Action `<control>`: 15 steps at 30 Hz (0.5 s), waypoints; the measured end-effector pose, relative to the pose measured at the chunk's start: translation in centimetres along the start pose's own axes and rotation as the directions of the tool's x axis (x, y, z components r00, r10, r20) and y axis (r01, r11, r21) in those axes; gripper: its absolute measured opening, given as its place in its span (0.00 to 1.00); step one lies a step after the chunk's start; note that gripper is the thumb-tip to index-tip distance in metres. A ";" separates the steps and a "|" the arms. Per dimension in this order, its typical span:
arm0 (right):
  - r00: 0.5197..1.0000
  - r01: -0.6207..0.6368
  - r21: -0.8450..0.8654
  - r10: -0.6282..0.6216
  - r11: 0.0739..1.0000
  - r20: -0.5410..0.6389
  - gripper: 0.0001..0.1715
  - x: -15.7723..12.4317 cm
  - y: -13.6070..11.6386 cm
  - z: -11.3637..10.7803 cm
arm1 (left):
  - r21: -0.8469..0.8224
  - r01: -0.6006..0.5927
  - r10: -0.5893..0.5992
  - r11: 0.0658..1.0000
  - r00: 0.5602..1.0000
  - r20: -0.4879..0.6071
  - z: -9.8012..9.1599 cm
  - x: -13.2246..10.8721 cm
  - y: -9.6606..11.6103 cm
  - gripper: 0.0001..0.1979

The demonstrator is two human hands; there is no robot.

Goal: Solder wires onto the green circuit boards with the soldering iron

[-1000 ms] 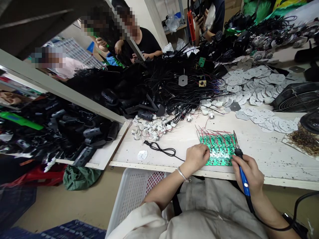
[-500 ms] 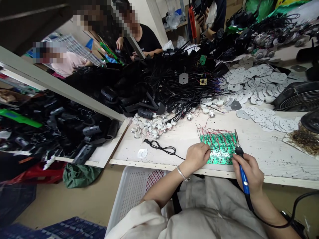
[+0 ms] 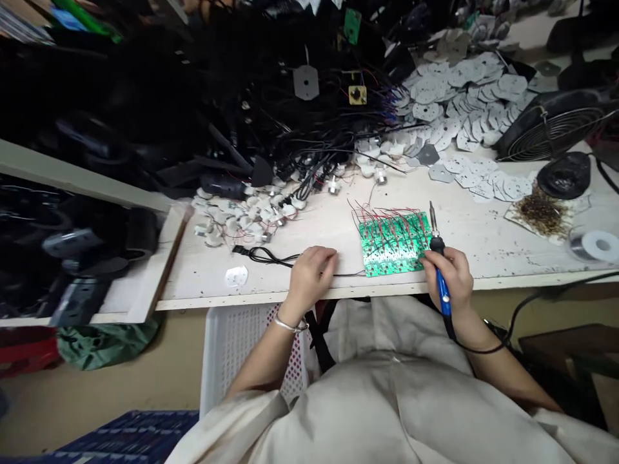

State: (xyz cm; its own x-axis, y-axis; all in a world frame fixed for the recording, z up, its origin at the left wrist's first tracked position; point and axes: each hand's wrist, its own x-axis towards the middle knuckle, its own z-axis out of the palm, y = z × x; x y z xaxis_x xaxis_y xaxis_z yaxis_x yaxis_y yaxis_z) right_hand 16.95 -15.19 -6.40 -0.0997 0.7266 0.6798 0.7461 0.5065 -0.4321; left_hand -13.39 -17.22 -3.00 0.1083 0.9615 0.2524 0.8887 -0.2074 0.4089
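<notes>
In my right hand (image 3: 449, 280) is a blue-handled soldering iron (image 3: 442, 293), held like a pen with its tip pointing up and away. The fingertips of that hand rest at the right edge of a green circuit board panel (image 3: 394, 248), which has many thin red and black wires standing out of it. My left hand (image 3: 313, 274), with a bracelet on its wrist, is to the left of the panel and apart from it. Its fingers are curled together over a black cable (image 3: 271, 258); whatever they may hold is hidden.
White motor-like parts (image 3: 251, 216) with thin wires are heaped at the left. Grey plates (image 3: 464, 103) lie piled at the back right, near a black fan (image 3: 556, 129). A solder spool (image 3: 597, 247) and a stained pad (image 3: 541, 212) are at the right. A white basket (image 3: 227, 348) stands below the edge.
My left hand has come off the panel and moved left, over the cable. My right hand still holds the soldering iron at the panel's right edge. The view has tilted down.
</notes>
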 end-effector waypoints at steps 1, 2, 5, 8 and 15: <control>1.000 -0.005 0.015 0.005 1.000 0.005 0.10 0.2 -0.2 -0.3 | -0.004 -0.016 0.016 1.000 1.000 -0.001 0.2 -0.2 0.1 0.10; 1.000 -0.007 0.026 0.007 1.000 0.008 0.10 0.6 -0.5 -0.5 | -0.009 -0.036 0.036 0.999 0.999 0.000 0.5 -0.3 0.4 0.10; 1.000 0.022 0.064 -0.021 0.998 -0.013 0.11 1.9 -1.9 -0.9 | -0.023 -0.094 0.094 0.995 0.995 0.015 1.4 -0.1 1.8 0.11; 0.997 0.079 0.167 -0.080 0.983 -0.004 0.13 3.0 -3.4 0.0 | -0.036 -0.138 0.141 0.990 0.987 0.077 2.2 0.4 3.4 0.11; 0.978 0.113 0.323 -0.162 0.940 0.129 0.15 1.9 -4.4 4.1 | -0.046 -0.229 0.230 0.972 0.973 0.028 2.0 0.0 3.8 0.11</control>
State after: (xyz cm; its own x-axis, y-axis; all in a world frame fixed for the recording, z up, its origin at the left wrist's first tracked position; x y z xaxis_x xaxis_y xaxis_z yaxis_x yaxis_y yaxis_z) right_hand 10.81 -14.14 -5.61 -0.3032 0.6886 0.6587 0.4770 0.7081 -0.5206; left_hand -9.08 -17.64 -3.22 0.3226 0.8927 0.3147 0.8190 -0.4299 0.3800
